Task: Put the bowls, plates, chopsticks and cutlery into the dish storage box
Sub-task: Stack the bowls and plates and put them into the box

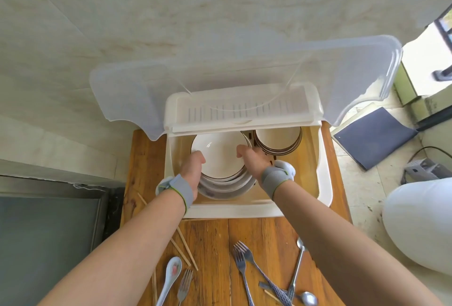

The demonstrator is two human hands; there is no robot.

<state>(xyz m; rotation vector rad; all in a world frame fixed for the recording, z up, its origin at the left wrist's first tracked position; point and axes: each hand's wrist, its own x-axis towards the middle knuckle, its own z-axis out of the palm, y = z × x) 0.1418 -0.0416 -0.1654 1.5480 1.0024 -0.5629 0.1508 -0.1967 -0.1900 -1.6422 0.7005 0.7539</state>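
The cream dish storage box (244, 208) stands on the wooden table with its clear lid (244, 80) raised. Inside it, a stack of white plates (220, 154) with dark rims sits at the left. My left hand (193, 168) grips the stack's left edge and my right hand (252, 156) grips its right edge. A stack of cream bowls (277, 140) sits at the box's back right. Forks (241, 261), a metal spoon (297, 274), a white ceramic spoon (171, 274), another fork (184, 283) and wooden chopsticks (186, 247) lie on the table in front.
The wooden table (212, 244) is narrow, with a dark steel sink (46, 227) to its left and a marble wall behind. A dark folder (374, 137) and a white rounded object (420, 222) lie on the floor at the right.
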